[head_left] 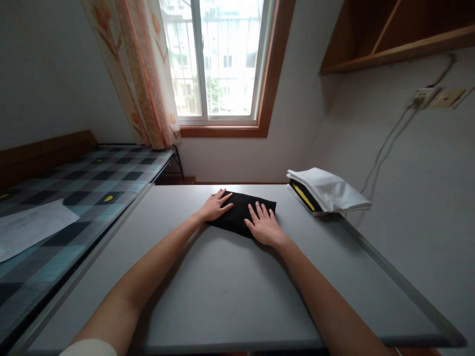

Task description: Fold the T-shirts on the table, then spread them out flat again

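A black folded cloth [239,210], its garment kind not visible, lies flat on the white table [222,291] toward the far edge. On its left end rests my left hand [216,205], fingers spread and flat. My right hand [264,225] presses on the right part of the cloth, with its fingers also stretched out. Neither hand grips anything, and parts of the cloth are hidden under the palms.
At the table's far right sits a stack of folded white cloth [330,190] with a black and yellow piece inside. A checked bed [122,173] with a paper sheet [33,227] stands left. A power cord [382,148] hangs along the right wall.
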A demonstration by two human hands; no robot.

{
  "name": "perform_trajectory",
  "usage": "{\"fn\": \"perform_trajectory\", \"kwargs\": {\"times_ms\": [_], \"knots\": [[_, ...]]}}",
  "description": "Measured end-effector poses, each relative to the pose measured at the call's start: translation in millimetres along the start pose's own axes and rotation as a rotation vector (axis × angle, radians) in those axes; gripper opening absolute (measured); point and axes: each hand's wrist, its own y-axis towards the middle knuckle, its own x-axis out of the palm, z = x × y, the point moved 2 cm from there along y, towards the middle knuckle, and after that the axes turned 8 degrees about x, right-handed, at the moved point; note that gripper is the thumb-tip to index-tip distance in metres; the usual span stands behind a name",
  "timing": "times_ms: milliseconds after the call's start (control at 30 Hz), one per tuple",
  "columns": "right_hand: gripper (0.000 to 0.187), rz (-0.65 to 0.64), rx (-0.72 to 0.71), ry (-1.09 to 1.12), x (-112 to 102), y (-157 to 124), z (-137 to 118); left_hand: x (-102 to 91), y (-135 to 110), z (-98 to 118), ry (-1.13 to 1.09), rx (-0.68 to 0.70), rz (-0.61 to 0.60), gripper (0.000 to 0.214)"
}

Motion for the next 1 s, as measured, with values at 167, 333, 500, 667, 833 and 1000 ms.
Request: {"fn": "perform_trajectory", "kwargs": {"times_ms": [167, 333, 500, 667, 833, 1000], "knots": [[0.067, -0.012, 0.013, 0.029, -3.7, -2.7, -1.1, -2.1, -7.1, 6.5, 0.041, 0.020, 0.097, 0.051], [0.050, 0.179, 0.022, 0.194, -19.5, 2.4, 3.9, -7.9, -30.2, 28.6, 0.154, 0.137, 0.384, 0.040], [0.047, 0.420, 0.055, 0.267, -22.3, 15.6, 14.4, -5.6, -41.0, 53.6, 0.225, 0.374, 0.328, 0.041], [0.057, 0.305, 0.049, 0.122, -4.6, 22.9, 18.2, 1.0, -36.2, 67.2, 0.249, 0.408, 0.230, 0.056], [0.063, 0.184, 0.074, 0.038, 4.4, 19.4, 17.1, 7.1, -36.6, 62.7, 0.229, 0.239, 0.142, 0.062], [0.064, 0.162, 0.074, 0.028, 6.0, 17.6, 18.2, 7.9, -38.0, 61.0, 0.197, 0.233, 0.123, 0.061]]}}
